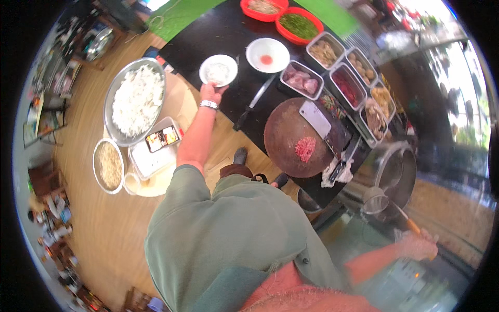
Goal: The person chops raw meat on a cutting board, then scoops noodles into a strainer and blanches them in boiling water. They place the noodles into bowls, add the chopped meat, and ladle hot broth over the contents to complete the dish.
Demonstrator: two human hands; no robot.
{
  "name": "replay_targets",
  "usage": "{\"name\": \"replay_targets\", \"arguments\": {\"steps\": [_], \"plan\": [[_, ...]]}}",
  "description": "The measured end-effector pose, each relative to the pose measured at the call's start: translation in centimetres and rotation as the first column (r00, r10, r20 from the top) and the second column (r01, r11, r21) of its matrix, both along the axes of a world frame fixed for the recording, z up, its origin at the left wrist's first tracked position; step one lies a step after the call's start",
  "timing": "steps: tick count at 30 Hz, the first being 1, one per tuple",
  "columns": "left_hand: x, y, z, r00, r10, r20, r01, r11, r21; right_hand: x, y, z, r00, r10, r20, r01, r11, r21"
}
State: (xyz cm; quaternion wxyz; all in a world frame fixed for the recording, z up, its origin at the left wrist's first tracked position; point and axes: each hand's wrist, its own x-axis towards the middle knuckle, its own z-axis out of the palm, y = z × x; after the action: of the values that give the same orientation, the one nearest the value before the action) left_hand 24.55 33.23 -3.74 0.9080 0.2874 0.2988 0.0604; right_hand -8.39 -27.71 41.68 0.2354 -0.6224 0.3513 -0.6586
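Note:
My left hand [211, 93] grips the near rim of a white bowl [218, 70] with white contents, at the edge of the black table. In my right hand [419, 245], which wears a clear plastic glove, is the wooden handle of a wire mesh strainer [375, 201]; its basket hangs by the rim of a large metal pot [407, 171]. Between the hands, a round chopping board [284, 128] bears minced red meat [305, 149] and a cleaver [315, 119]. A second white bowl [268, 54] holds a little reddish stuff.
Metal trays of raw meat [300, 79] and other foods line the black table [187, 46]. A long knife [255, 99] lies near its edge; another knife rests on a white cloth [337, 173]. At left stand a basin of white noodles [136, 101], a bowl of sprouts [109, 165] and a phone [162, 138].

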Motion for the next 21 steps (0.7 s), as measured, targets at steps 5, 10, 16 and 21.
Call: {"name": "replay_targets", "arguments": {"steps": [5,10,16,21], "plan": [[3.2,2.4,-0.6,0.998,-0.035,-0.059,0.034,0.999,-0.019,-1.8,-1.8,-1.6,0.994,-0.097,-0.048,0.102,0.987,0.121],[3.7,2.1,0.4,0.994,-0.065,-0.09,0.065,0.998,-0.002,-3.3,-1.9,-2.2,0.95,-0.224,-0.219,0.276,0.93,0.243],[5.0,5.0,-3.8,0.988,-0.147,-0.055,0.148,0.989,0.019,-12.7,-12.3,-8.1,0.698,-0.333,-0.634,0.144,0.933,-0.331],[0.7,12.0,-5.8,0.913,-0.407,0.027,0.181,0.462,0.868,-10.8,-15.3,-11.0,0.678,-0.153,-0.719,0.394,0.901,0.18]]}}
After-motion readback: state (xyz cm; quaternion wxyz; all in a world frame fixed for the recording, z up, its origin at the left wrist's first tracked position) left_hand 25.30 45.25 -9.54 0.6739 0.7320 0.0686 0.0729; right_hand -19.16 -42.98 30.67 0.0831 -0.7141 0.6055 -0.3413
